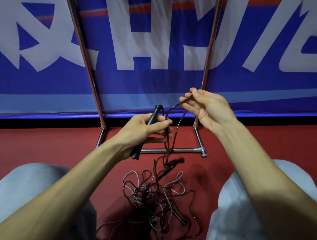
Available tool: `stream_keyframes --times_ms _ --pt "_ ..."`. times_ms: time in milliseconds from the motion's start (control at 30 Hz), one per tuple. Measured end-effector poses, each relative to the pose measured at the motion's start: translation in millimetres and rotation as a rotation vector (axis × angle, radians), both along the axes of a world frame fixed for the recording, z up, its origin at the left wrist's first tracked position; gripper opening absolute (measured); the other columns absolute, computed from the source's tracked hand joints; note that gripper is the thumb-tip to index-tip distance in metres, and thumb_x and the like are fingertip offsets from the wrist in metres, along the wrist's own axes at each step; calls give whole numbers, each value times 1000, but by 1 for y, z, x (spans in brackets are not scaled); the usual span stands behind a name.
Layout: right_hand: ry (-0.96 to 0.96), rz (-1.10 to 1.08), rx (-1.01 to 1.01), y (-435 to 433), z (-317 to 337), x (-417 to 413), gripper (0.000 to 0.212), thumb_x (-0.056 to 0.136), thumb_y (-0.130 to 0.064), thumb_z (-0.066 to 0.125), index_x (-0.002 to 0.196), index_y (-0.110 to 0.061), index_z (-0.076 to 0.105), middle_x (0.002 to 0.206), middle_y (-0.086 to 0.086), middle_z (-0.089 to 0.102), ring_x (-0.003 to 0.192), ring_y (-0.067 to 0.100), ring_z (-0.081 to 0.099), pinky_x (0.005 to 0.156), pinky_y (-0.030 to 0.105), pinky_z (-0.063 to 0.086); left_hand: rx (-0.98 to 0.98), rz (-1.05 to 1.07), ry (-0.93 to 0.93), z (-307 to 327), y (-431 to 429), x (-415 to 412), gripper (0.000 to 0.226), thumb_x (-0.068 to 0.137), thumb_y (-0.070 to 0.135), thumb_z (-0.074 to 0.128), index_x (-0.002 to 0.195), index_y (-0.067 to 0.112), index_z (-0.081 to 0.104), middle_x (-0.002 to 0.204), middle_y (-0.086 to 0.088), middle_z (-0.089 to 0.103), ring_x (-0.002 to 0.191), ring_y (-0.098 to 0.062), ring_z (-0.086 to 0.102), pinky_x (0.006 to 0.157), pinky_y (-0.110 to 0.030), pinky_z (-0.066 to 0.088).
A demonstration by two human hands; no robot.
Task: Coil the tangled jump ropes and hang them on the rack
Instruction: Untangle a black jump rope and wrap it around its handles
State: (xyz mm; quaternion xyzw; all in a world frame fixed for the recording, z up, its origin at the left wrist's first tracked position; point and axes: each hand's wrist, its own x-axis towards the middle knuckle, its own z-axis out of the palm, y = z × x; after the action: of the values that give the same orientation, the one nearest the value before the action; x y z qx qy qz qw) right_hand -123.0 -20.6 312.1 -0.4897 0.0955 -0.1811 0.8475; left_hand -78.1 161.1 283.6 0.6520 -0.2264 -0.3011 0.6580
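**Asker:** Where were my hands at that moment?

**Describer:** Both were raised in front of you, above the floor and a little apart. Your left hand (148, 127) was curled round a black ribbed plastic handle (155, 113). The handle's top stuck out above your fingers and its butt showed below your wrist. Your right hand (210, 111) sat higher and to the right, palm turned towards you. Its thumb and forefinger pinched a thin black cord (180, 102), and the other fingers were loosely spread.

**Asker:** How did the cord run?

**Describer:** It came out of the top of the handle and looped up to your right hand's pinch. From there, strands dropped past your left fingertips towards the floor.

**Asker:** And the rest of the ropes?

**Describer:** A tangle of black and grey jump ropes (156, 197) lay in loose loops on the red floor (45, 144), between your knees in grey trousers (26, 187). At the far edge of the pile lay what looked like a second black handle (171, 167).

**Asker:** Where was the rack?

**Describer:** The chrome metal tube rack (186, 150) stood just beyond the tangle. Its low crossbar rested on the floor, and two uprights rose out of view. Behind it hung a blue banner (155, 83) with large white characters.
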Motion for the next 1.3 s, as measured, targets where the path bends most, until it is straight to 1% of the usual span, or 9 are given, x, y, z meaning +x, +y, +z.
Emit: stream_keyframes --times_ms 200,433,567,667,833,933,1067,1133,1300 --pt "84 -31 -35 4 -8 4 10 96 -8 53 93 1 56 82 15 65 67 24 72 59 28 58 -112 185 2 -3 -4 0 3 92 9 60 94 7 61 76 -6 68 67 -18 70 62 -25 58" --pt "350 273 -656 24 -16 0 35 99 -35 47 91 -5 64 79 9 69 67 21 70 66 30 59 -246 427 -3 2 1 12 8 91 5 62 84 0 61 71 -9 66 66 -16 71 67 -27 60" --pt "239 298 -873 27 -21 0 18 94 -19 58 93 -4 68 77 9 68 69 13 65 67 20 54 -325 517 46 5 5 16 9 91 3 62 85 -3 58 72 -13 64 71 -22 72 70 -29 61" --pt "220 278 -1024 26 -25 4 7 87 -8 67 89 -8 73 73 7 67 69 11 62 72 26 55 -367 533 55 7 8 18 12 91 5 62 80 1 59 70 -10 65 71 -23 71 70 -29 61" --pt "297 265 -965 23 -29 3 5 84 -3 68 85 -5 73 66 6 64 63 14 63 65 28 58 -176 411 60 2 12 24 15 96 19 57 101 6 57 84 -11 68 64 -21 69 60 -31 58" --pt "319 209 -757 18 -26 2 3 84 -1 67 82 -3 68 65 6 62 60 11 63 58 22 57 20 256 47 -3 15 29 26 100 31 48 106 8 60 88 -11 72 67 -22 69 66 -32 56" --pt "299 157 -507 13 -20 1 4 83 0 67 80 -1 65 65 6 65 60 13 66 63 24 59 280 23 -305 -15 11 29 38 100 37 45 116 8 64 103 -4 71 91 -10 67 78 -12 47" --pt "300 165 -405 14 -18 0 3 83 1 66 81 1 63 66 8 65 58 15 68 62 24 59 297 -96 -381 -18 9 25 38 99 37 47 116 8 64 106 3 65 95 -5 60 85 -14 43" --pt "246 111 -155 18 -18 4 5 85 3 63 84 4 58 65 7 61 56 14 68 55 19 56 301 -171 -495 -18 4 16 21 99 22 50 102 2 58 72 4 61 58 -3 59 62 -20 48"
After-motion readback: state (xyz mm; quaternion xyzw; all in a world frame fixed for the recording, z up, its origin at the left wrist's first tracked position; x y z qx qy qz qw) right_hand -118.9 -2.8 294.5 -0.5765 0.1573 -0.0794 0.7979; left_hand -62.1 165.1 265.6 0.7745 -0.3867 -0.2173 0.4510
